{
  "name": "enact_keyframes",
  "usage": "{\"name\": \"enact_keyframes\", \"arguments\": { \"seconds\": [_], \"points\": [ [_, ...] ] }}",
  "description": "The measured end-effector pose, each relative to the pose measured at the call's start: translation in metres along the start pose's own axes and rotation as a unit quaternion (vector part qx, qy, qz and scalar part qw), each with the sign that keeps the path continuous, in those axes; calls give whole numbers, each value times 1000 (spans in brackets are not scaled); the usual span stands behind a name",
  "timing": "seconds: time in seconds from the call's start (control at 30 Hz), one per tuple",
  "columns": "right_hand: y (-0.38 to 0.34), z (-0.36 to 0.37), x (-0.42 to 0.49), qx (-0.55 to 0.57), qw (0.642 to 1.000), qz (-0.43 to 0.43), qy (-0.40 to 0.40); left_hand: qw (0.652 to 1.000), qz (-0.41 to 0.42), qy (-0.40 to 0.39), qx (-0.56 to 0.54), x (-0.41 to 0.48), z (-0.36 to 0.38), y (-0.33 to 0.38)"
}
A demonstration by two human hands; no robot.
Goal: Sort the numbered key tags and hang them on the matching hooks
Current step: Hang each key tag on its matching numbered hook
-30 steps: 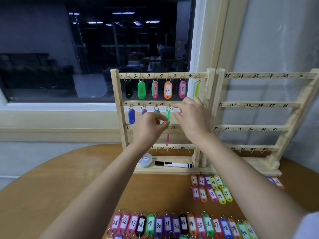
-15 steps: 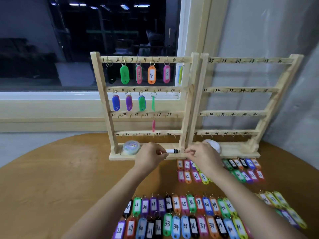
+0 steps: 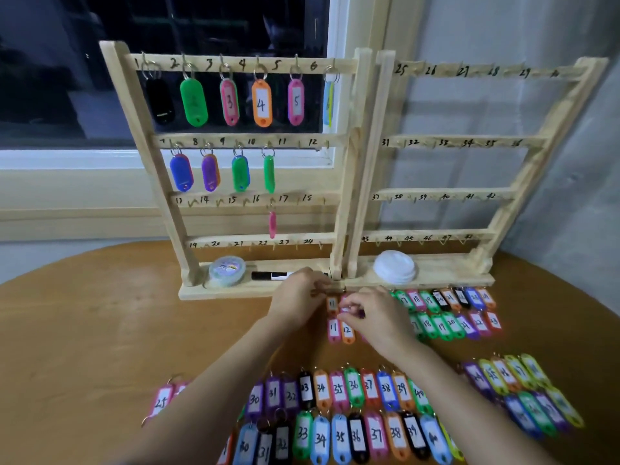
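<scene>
My right hand [image 3: 375, 317] pinches a pink-edged plastic key tag [image 3: 346, 309] beside my left hand [image 3: 298, 297], whose grip is unclear; next I should match its hook on the pale wooden rack [image 3: 349, 203].

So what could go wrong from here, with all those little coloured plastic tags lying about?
1. The right hand and left hand work in a tight cluster; a nudge could scatter the sorted row of coloured plastic tags beside them.
2. The orange tag marked 11 has a pink twin marked 11, so one may be missed.
3. Hooks on the wooden rack sit between written numbers, so a tag could land one hook off.
</scene>
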State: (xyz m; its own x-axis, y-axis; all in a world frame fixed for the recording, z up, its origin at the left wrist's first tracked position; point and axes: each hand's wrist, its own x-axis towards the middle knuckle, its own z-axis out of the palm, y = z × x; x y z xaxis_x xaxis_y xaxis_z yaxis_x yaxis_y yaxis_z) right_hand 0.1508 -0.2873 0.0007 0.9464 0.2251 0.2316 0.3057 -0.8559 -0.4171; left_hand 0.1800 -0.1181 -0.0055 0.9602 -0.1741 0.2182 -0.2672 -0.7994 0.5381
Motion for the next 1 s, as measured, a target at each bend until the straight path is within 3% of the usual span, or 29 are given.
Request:
{"name": "enact_keyframes", "arguments": {
  "seconds": [0.2, 0.67, 1.0],
  "points": [
    [-3, 6, 2, -12, 1000, -22, -14, 999, 46, -11, 18, 7, 4, -3],
    [-7, 15, 1, -23, 999, -30, 23, 999, 13, -10, 42, 9, 6, -9],
    [-32, -19, 1, 47, 998, -22, 36, 997, -31, 29, -60, -6, -44, 0]
  ]
}}
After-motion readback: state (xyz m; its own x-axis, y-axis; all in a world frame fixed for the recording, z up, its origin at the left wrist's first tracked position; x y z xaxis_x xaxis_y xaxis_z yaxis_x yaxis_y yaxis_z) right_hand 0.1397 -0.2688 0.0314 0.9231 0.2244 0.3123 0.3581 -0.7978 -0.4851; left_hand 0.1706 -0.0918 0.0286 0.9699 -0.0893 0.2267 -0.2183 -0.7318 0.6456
